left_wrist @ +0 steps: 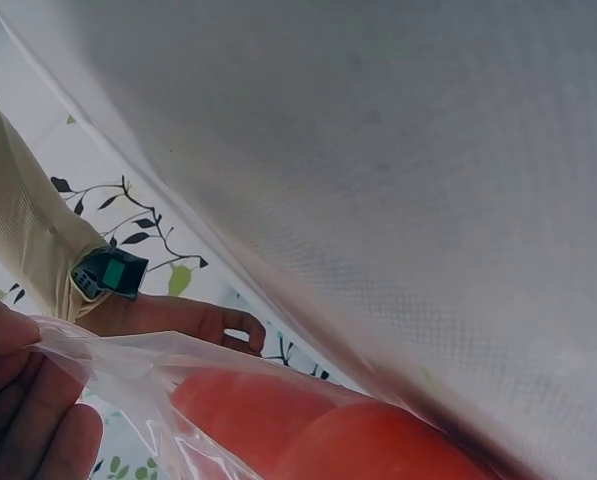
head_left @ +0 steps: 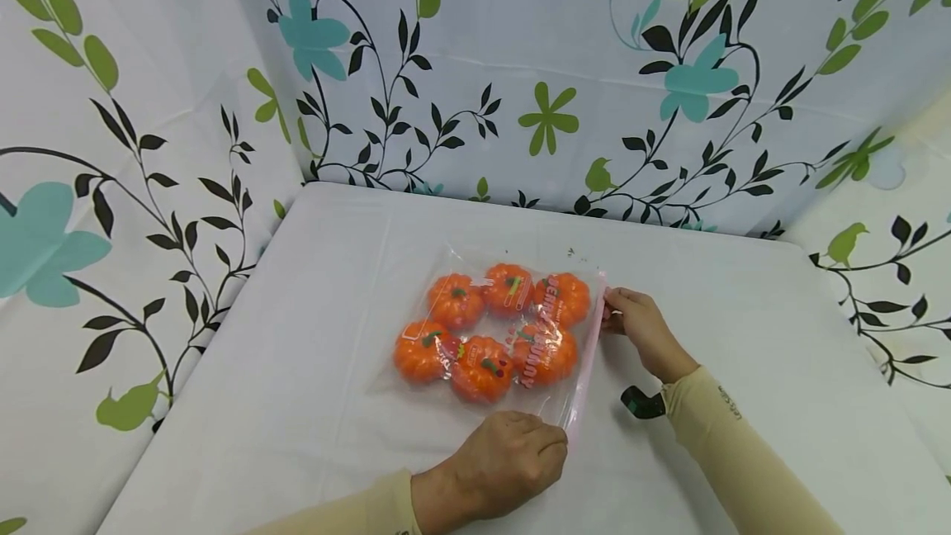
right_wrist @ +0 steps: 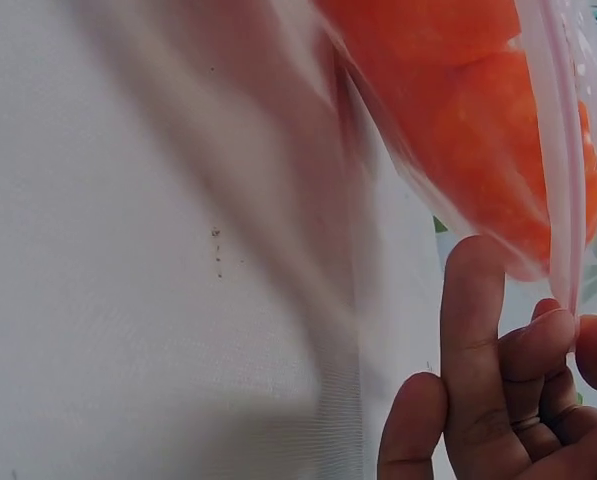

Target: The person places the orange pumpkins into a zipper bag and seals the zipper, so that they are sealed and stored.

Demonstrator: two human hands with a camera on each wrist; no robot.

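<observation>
A clear zip bag (head_left: 481, 417) with a pink zip strip lies on the table, holding several orange toy pumpkins (head_left: 483, 368). My left hand (head_left: 508, 461) pinches the bag's near corner by the strip's end. At the far end of the strip, my right hand (head_left: 645, 329) pinches the other corner between thumb and finger. In the right wrist view, the right hand's other fingers (right_wrist: 473, 340) spread beside the bag. The left wrist view shows the left thumb and finger (left_wrist: 8, 330) gripping the plastic edge, with red-orange pumpkins (left_wrist: 368, 445) inside.
A white cloth covers the table (head_left: 312, 337). Patterned curtains (head_left: 505, 64) with leaves and flowers hang behind and at both sides. A small dark camera (head_left: 642, 403) is strapped at the right wrist.
</observation>
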